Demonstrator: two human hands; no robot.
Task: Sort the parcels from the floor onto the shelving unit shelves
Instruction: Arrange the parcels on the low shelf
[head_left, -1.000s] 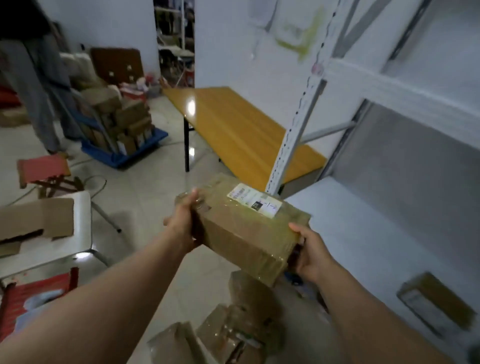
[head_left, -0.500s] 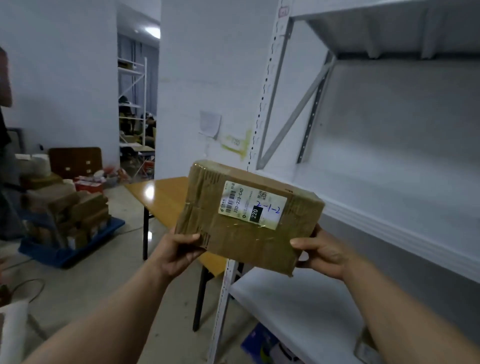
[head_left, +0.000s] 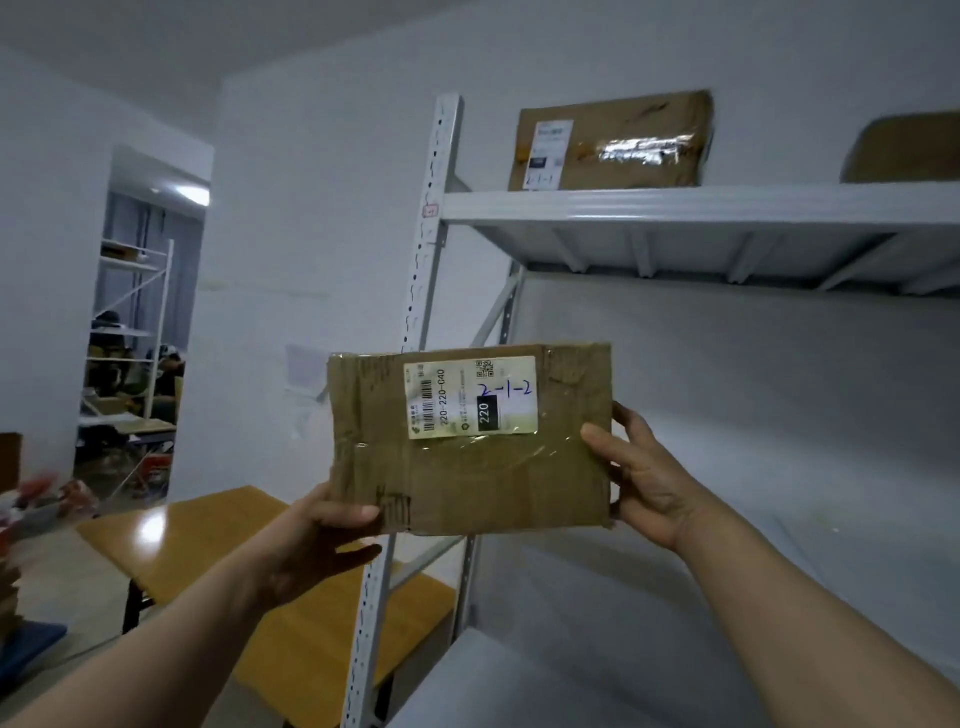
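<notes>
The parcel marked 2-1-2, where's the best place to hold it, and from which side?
Grip the parcel by its two short edges, one hand from each side: it is flat and wide, held upright. The right hand pinches the right edge; the left hand holds the lower left corner.

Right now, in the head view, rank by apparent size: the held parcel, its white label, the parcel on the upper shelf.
1. held parcel
2. parcel on the upper shelf; farther off, so true size unsure
3. white label
</notes>
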